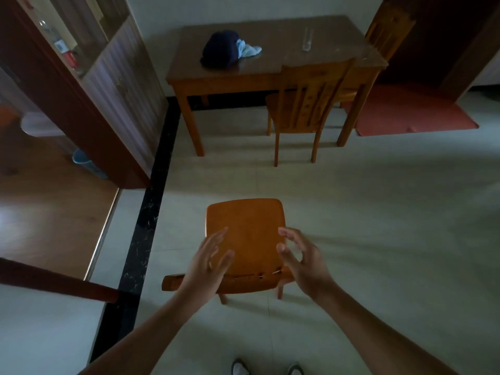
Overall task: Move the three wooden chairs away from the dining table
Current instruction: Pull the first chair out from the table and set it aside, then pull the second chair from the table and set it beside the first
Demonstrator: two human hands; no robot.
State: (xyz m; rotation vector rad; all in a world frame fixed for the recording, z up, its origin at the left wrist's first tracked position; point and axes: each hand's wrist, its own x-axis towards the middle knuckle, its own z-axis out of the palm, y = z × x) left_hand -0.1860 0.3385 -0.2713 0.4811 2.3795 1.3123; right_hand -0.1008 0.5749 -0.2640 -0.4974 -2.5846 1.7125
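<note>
One wooden chair [246, 223] stands on the tiled floor right below me, well apart from the dining table [270, 74]. My left hand [208, 259] and my right hand [300, 258] hover over its backrest, fingers spread, holding nothing. A second chair [305, 104] is at the table's near right side, its back towards me and its seat partly under the top. A third chair [389, 31] stands at the table's far right corner, mostly hidden behind it.
On the table lie a dark blue bundle [220, 50] with a pale cloth and a clear glass [307, 40]. A cabinet divider [108, 85] rises at the left, a blue bin [84, 161] beside it. A red mat [411, 109] lies at right.
</note>
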